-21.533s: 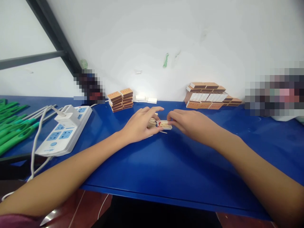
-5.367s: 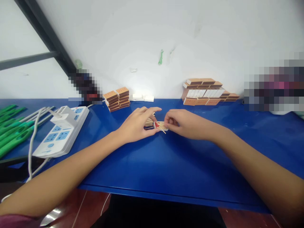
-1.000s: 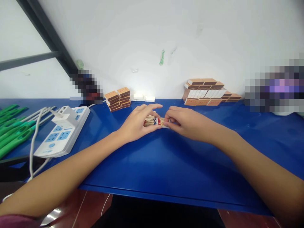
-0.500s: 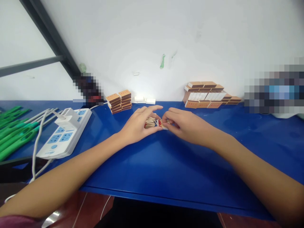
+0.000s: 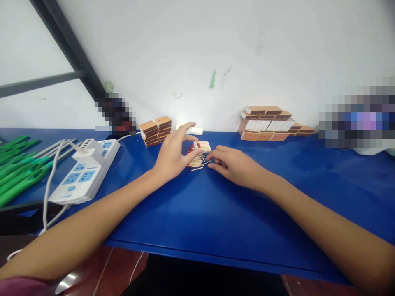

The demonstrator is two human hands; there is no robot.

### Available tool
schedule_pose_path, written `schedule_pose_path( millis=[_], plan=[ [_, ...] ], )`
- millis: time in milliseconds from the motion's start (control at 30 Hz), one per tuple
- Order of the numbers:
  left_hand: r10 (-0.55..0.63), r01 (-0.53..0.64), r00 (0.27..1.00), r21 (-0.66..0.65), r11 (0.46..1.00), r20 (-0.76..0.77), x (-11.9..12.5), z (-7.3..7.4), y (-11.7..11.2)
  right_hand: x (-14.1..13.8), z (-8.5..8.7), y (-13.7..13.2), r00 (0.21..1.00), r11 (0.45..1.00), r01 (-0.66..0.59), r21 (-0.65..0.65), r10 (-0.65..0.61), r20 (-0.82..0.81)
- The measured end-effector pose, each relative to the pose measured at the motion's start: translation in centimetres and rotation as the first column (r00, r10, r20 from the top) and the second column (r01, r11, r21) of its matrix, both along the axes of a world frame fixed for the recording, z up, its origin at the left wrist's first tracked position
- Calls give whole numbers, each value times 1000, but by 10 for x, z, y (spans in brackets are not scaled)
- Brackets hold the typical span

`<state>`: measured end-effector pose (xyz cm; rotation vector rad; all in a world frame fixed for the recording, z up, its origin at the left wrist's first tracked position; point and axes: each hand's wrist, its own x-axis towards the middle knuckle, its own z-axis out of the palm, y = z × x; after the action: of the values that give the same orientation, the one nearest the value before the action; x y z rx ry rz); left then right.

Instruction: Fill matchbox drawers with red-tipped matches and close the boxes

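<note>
While your left hand [image 5: 173,155] grips tray [image 5: 195,144] bearing some matches [image 5: 204,145] toward back edge of worktop [image 5: 197,222], your right hand [image 5: 237,165], unclasped, borders loose matches [image 5: 196,161], unboxed.

Looks like a workshop: a blue surface [image 5: 191,222] against a marked white wall [image 5: 154,49], dark metal frame [image 5: 68,45], 1 power strip [image 5: 88,190], loose matches [image 5: 196,161], stacked matchboxes [image 5: 265,135].

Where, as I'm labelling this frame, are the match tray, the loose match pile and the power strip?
Match tray [image 5: 195,144], head view: its white end wall.
Loose match pile [image 5: 197,160], head view: the middle sticks.
Power strip [image 5: 85,176], head view: a blue socket.
</note>
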<state>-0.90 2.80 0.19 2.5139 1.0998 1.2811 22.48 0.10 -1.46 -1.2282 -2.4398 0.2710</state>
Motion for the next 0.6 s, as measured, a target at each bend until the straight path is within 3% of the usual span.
schedule_pose_path(
  millis=[133,367,467,600],
  plan=[
    [-19,19,1000,-17,1000,4,0,1,-1,-3,0,0,1000,999,14,-47,-13,3],
    [-45,45,999,-43,998,-1,0,-1,0,7,28,-10,997,990,-1,-140,13,81],
    [-57,56,998,-47,997,-13,1,-1,-1,12,36,-9,1000,996,15,-90,-16,-7],
    [-87,85,996,-87,993,-18,2,0,-6,7,32,-7,986,995,85,52,-77,-147]
  ],
)
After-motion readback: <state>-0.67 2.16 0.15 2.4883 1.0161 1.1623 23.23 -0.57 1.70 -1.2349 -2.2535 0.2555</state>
